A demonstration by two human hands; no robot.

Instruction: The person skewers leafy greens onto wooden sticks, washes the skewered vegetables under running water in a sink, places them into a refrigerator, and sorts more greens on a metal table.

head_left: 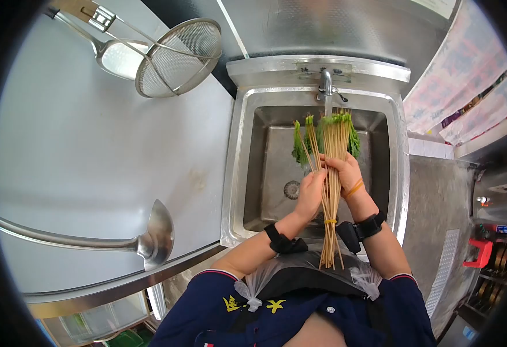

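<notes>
Left hand (309,195) and right hand (350,172) both curl closed on the skewers (330,199) over the sink (234,168); long axis six to twelve, greens (340,120) at twelve, nearer the right.

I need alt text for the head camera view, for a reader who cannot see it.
The left hand and right hand hold wooden skewers tipped with leafy greens over a metal sink; a mesh strainer shows at upper left.
</notes>
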